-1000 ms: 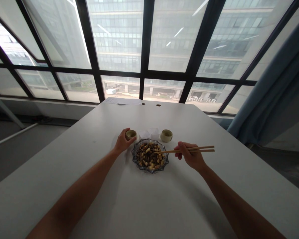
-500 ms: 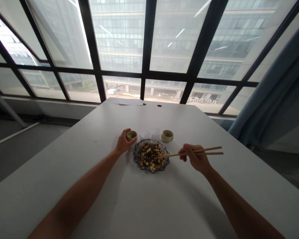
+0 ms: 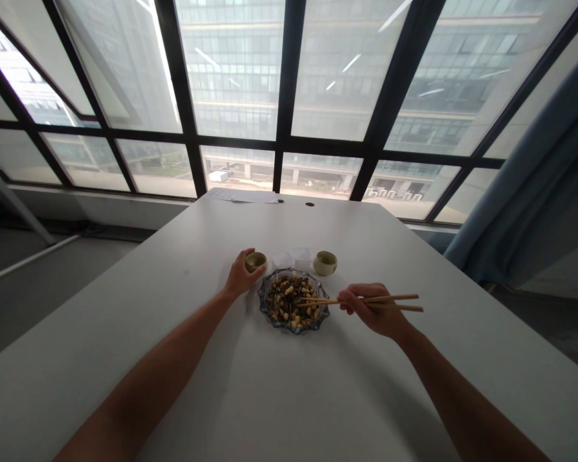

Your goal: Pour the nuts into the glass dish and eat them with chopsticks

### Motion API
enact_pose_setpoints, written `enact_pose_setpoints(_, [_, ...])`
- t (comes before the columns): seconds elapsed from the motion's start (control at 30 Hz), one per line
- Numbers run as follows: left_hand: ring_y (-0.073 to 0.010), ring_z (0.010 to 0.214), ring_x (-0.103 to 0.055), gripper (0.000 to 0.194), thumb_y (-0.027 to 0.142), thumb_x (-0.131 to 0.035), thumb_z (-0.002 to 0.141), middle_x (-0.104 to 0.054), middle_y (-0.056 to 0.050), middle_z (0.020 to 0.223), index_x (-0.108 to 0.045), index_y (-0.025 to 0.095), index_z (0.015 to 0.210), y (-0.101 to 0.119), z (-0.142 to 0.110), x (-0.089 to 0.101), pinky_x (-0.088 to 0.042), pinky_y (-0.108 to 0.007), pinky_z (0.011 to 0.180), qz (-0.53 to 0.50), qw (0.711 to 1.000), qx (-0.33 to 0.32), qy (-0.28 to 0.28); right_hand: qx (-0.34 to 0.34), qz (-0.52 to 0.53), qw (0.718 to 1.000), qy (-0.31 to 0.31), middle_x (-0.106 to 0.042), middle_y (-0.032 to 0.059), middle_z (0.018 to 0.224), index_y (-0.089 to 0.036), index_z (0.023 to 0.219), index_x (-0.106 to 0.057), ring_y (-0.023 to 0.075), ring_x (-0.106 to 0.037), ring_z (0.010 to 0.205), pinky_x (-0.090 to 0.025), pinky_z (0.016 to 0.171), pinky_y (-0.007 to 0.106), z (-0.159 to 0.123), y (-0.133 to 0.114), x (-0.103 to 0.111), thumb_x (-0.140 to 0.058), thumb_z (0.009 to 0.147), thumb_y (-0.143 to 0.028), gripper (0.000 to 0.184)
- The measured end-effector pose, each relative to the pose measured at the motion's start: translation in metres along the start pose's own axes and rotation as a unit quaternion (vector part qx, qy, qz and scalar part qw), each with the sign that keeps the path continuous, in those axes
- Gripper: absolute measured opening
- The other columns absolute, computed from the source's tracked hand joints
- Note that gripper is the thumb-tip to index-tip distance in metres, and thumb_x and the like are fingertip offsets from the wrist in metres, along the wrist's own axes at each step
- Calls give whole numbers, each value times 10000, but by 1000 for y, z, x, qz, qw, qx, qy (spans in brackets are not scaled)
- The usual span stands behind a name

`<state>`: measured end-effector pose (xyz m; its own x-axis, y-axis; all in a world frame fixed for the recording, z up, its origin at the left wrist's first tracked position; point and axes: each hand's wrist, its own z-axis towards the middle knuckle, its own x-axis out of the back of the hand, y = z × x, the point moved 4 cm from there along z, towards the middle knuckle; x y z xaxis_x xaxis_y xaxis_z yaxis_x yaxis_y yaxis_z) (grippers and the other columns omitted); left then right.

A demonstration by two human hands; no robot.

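A scalloped glass plate [image 3: 264, 307] of mixed nuts and beans sits mid-table. My left hand [image 3: 239, 278] is closed round a small greenish cup [image 3: 255, 261] just left of the plate. My right hand [image 3: 372, 310] grips a pair of wooden chopsticks [image 3: 366, 300]; their tips reach over the plate's right half, into the nuts. Behind the plate stand two small clear cups [image 3: 292, 258] and a second greenish cup [image 3: 325, 263].
The white table [image 3: 279, 385] runs back to a wall of large windows. Papers [image 3: 245, 196] lie at its far edge. A blue curtain [image 3: 534, 186] hangs at the right.
My right hand drew back to the right, then moved left again, bringing the chopstick tips further over the plate. The left hand stayed on its cup.
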<state>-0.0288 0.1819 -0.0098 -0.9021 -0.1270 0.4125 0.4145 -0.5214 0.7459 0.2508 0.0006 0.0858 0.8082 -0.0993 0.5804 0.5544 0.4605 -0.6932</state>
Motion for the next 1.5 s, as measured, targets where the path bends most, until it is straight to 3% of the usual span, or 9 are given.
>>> enact_pose_setpoints(0.33, [-245,1022,-656,556,404,-709,735,-666,-109,1164,-547,178,1217,0,0,1,-533,-408,920,6,1000,-3,2,-41,56,995,74,-667,66,556,-159,700,-719,149,-594,439,-481,413,246,-1,12,2,-572,908,-591,501])
enact_pose_setpoints(0.67, [-248,1042,-649,547,404,-706,740,-658,-112,1190,-548,187,1217,0,0,1,-521,-419,944,8,1000,-3,3,-59,68,994,57,-659,63,543,-162,688,-715,145,-580,428,-468,391,241,-1,11,-1,-562,897,-626,531])
enact_pose_setpoints(0.8, [-251,1054,-647,552,404,-706,744,-655,-113,1195,-545,184,1224,0,-1,1,-521,-421,948,12,1000,-1,-3,-84,104,987,90,-648,63,520,-159,674,-711,144,-569,403,-455,372,240,0,14,-2,-589,861,-660,548])
enact_pose_setpoints(0.93, [-266,1097,-635,565,392,-693,757,-640,-136,1228,-534,164,1250,-1,0,1,-506,-439,981,19,1000,-5,-8,-129,179,960,173,-634,65,497,-157,649,-688,142,-546,377,-452,361,250,1,33,-8,-634,805,-692,560])
enact_pose_setpoints(1.03, [-293,1263,-540,571,338,-687,762,-572,-151,1357,-523,176,1285,9,6,1,-423,-474,1083,50,997,-56,-3,-166,275,918,232,-621,65,485,-158,629,-659,149,-537,381,-448,347,260,1,59,-20,-670,733,-733,584])
enact_pose_setpoints(1.13, [-294,1321,-490,563,338,-694,771,-550,-122,1406,-538,212,1298,26,15,-4,-347,-481,1140,97,989,-106,-17,-203,351,877,256,-610,56,475,-167,627,-629,145,-528,373,-443,340,259,-1,85,-33,-714,663,-747,587])
enact_pose_setpoints(1.23, [-311,1262,-538,561,415,-720,763,-630,-106,1313,-572,237,1273,41,25,-17,-266,-533,1164,145,979,-126,-75,-213,379,865,252,-598,43,472,-184,655,-600,162,-550,388,-462,350,276,-3,100,-40,-704,681,-742,568])
enact_pose_setpoints(1.4, [-377,1190,-587,630,504,-766,705,-686,-132,1217,-582,240,1247,42,38,-39,-216,-645,1124,184,965,-65,-175,-228,400,849,259,-593,34,493,-200,675,-576,172,-578,425,-475,357,282,-7,106,-44,-681,714,-740,552])
enact_pose_setpoints(1.5, [-371,1128,-629,652,497,-786,692,-720,-127,1132,-575,236,1251,40,41,-42,-248,-649,1106,182,964,-43,-189,-241,411,835,274,-602,38,502,-199,667,-583,167,-573,429,-472,360,279,-8,107,-46,-702,689,-741,556])
